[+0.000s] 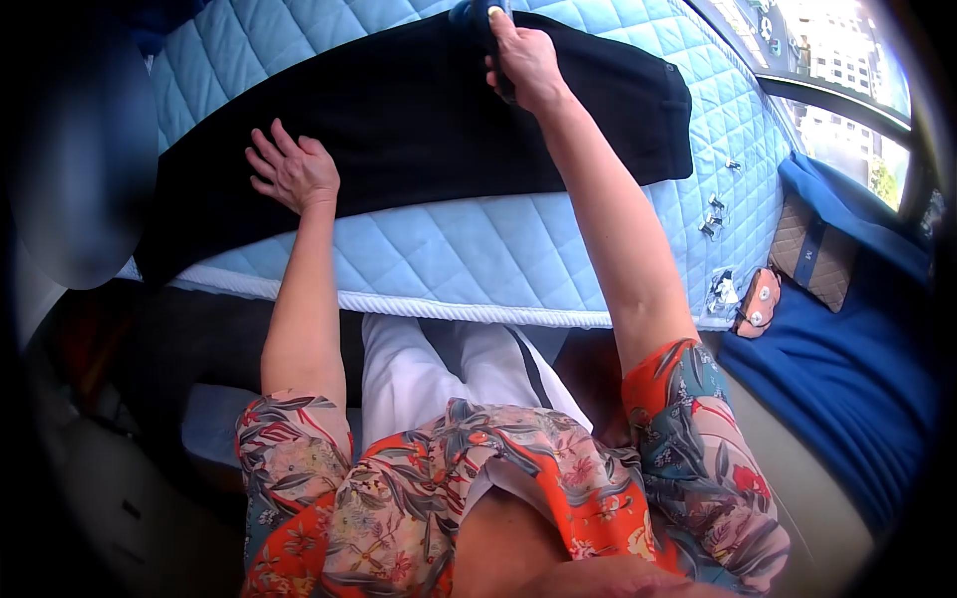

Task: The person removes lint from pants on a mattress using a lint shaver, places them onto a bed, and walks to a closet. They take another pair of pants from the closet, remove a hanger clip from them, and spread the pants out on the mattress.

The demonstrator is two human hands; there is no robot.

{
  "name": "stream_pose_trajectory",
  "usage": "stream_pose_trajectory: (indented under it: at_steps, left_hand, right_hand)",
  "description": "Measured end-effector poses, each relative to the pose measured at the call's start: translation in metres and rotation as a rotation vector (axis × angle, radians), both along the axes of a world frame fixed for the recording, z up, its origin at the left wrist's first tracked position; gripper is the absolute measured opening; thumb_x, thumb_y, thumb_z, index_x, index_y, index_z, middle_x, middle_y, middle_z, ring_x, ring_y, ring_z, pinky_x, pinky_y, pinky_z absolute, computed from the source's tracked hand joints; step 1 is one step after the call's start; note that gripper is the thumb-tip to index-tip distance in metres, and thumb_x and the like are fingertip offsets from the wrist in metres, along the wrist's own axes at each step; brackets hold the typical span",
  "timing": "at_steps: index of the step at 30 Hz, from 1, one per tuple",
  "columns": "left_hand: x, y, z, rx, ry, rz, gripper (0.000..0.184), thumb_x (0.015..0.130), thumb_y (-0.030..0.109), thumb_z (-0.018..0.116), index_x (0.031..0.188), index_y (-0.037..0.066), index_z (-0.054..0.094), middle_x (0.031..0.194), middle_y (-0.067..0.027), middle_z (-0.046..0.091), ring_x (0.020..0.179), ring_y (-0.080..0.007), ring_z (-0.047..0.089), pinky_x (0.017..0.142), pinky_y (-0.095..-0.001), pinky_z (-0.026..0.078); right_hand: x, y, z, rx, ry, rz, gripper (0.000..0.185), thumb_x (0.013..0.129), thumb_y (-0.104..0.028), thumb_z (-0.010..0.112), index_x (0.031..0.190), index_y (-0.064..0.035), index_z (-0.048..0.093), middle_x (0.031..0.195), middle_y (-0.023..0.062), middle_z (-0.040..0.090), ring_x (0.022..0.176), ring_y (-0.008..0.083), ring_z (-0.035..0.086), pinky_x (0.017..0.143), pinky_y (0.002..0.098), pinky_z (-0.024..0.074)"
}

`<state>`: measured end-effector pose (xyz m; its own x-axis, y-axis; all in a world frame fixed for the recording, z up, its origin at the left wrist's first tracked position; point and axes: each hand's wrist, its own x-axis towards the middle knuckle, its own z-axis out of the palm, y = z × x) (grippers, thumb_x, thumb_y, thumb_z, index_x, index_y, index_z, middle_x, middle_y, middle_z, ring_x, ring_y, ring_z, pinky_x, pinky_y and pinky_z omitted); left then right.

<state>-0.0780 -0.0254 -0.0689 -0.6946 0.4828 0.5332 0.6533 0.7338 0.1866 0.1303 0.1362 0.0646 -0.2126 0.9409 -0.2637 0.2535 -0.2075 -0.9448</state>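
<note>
Black trousers or a similar long black garment (419, 130) lie spread across a light blue quilted pad (449, 249). On the left part of the cloth, my left hand (291, 171) rests with its fingers spread, holding nothing. My right hand (524, 62) is wrapped round the handle of a dark handheld appliance (477, 18) at the top edge of the view, over the upper part of the cloth. Only part of that appliance shows, so its kind cannot be made out.
Small metal clips (712, 214) lie on the pad's right side. Beyond its right corner are a pink pouch (760, 302), a quilted tan bag (812, 254) and blue fabric (847, 359). A window (847, 110) is at the upper right. A blurred pale shape (85, 169) stands at the left.
</note>
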Motion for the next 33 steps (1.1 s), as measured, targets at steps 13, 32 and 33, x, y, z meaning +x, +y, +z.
stream_pose_trajectory:
  at_steps: [13,32,33]
  left_hand:
    - [0.002,-0.001,-0.002,-0.012,-0.076,-0.027,0.046,0.082,0.029,0.045,0.127,0.018,0.041,0.139,-0.0113,0.033,0.128,-0.0346,0.027,0.098,-0.0561,0.024]
    - [0.001,0.001,0.005,-0.009,-0.018,-0.007,0.044,0.082,0.029,0.045,0.124,0.018,0.044,0.135,-0.0101,0.038,0.126,-0.0331,0.031,0.096,-0.0543,0.027]
    - [0.000,0.003,0.004,0.000,-0.015,0.000,0.044,0.082,0.029,0.045,0.124,0.018,0.044,0.135,-0.0100,0.037,0.126,-0.0331,0.032,0.096,-0.0542,0.027]
  right_hand:
    - [0.043,0.024,0.011,0.020,-0.107,-0.098,0.049,0.083,-0.050,0.056,0.076,-0.0012,0.052,0.060,0.0050,0.052,0.043,0.0134,0.051,0.038,0.0278,0.0423]
    - [0.094,-0.031,0.000,0.074,-0.368,0.020,0.051,0.085,-0.047,0.053,0.068,0.0006,0.056,0.054,0.0046,0.054,0.042,0.0137,0.055,0.041,0.0271,0.0455]
    - [0.076,-0.042,-0.009,0.161,-0.462,0.124,0.050,0.086,-0.046,0.054,0.069,0.0007,0.056,0.054,0.0045,0.055,0.042,0.0133,0.055,0.042,0.0269,0.0458]
